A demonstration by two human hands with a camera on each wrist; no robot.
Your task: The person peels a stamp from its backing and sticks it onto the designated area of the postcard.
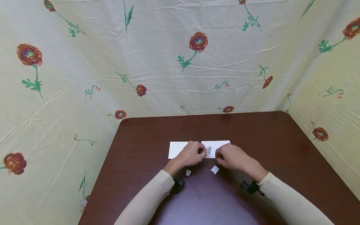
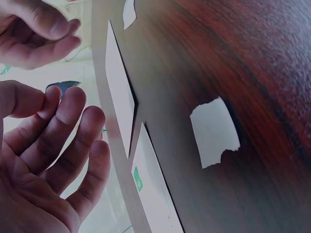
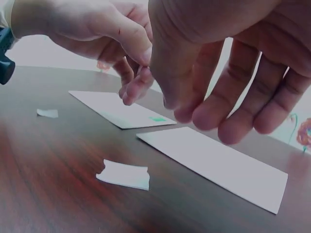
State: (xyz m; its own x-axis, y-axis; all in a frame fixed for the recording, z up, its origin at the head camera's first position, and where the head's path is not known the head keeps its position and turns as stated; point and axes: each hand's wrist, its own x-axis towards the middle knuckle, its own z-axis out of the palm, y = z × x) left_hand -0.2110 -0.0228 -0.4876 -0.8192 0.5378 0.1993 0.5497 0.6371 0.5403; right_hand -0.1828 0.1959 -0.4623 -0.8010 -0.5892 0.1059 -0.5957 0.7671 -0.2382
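Note:
My left hand (image 1: 191,153) pinches a small thin scrap (image 1: 209,150) between thumb and index finger. The scrap looks grey from above and dark in the left wrist view (image 2: 64,86); its material is unclear. Facing it is my right hand (image 1: 232,157), fingers loosely bent, with nothing visible between them. Beneath the hands lie two white cards side by side, a left card (image 1: 175,149) and a right card (image 1: 217,144). A small green mark (image 2: 138,179) shows on the left card. My left hand covers part of that card.
Two torn white paper pieces lie nearer me on the dark wooden table (image 1: 146,137): a smaller one (image 1: 188,172) at left and a larger one (image 1: 215,169) at right. A flowered sheet (image 1: 157,62) hangs behind and beside the table.

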